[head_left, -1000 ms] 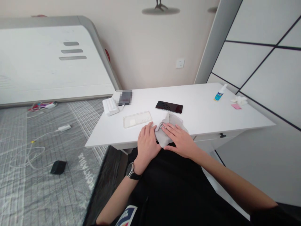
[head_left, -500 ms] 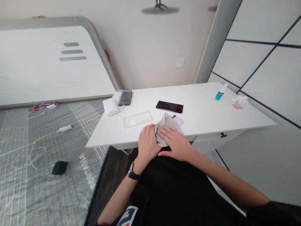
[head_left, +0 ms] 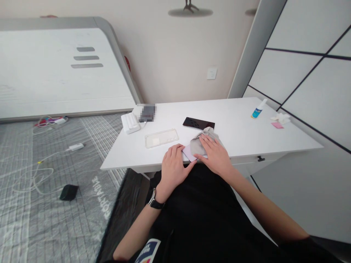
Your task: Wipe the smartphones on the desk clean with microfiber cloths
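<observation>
A lilac phone (head_left: 189, 152) lies back up at the front edge of the white desk, its right part covered by a grey cloth (head_left: 197, 146). My left hand (head_left: 175, 166) grips the phone's left end, fingers along the far side and thumb along the near edge. Over the cloth, my right hand (head_left: 214, 153) presses down with its fingers, holding the fabric against the phone. Just beyond the cloth rests a black phone (head_left: 197, 123), screen up. To the left is a clear phone case (head_left: 161, 138).
On the desk's left end are a white charger block (head_left: 130, 123) and a pixelated dark device (head_left: 148, 113). A spray bottle (head_left: 257, 110), a pink pad (head_left: 277, 125) and crumpled white tissue (head_left: 282, 118) stand or lie at the right. Cables (head_left: 52, 157) trail across the mattress.
My right hand has slid the cloth to the right and away from me, uncovering the lilac phone's left part. The camera lenses, seen earlier, are now covered. My left hand has barely moved.
</observation>
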`<state>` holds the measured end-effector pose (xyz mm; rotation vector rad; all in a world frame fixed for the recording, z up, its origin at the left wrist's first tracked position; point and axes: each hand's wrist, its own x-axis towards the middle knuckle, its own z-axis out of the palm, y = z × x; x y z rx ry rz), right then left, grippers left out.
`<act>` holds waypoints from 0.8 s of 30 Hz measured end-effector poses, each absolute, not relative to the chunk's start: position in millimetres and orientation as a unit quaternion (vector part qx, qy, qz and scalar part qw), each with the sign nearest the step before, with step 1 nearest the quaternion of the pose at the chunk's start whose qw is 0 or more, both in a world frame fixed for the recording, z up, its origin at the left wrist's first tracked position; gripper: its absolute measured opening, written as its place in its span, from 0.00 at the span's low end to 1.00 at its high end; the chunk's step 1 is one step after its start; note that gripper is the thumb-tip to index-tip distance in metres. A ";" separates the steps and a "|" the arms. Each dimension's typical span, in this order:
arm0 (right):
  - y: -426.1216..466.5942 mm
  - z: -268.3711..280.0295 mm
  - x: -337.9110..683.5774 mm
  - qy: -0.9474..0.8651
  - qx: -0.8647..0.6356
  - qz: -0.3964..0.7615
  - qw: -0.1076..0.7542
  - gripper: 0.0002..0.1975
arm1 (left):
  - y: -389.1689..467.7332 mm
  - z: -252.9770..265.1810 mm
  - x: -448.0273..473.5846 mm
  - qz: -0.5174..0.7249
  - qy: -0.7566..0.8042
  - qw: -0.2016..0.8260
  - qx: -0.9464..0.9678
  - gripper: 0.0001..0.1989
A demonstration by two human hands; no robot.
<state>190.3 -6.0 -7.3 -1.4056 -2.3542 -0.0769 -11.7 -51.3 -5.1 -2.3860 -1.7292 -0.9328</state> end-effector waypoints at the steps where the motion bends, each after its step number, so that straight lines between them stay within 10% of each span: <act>1: -4.4 -7.1 190.9 -0.837 -0.508 -0.028 0.201 0.41 | -51.4 -5.0 -11.6 -0.303 -0.559 0.025 -0.771 0.28; 24: 6.5 1.5 212.7 -0.867 -0.441 -0.005 0.231 0.31 | -49.9 -6.3 -12.6 -0.296 -0.554 0.036 -0.777 0.28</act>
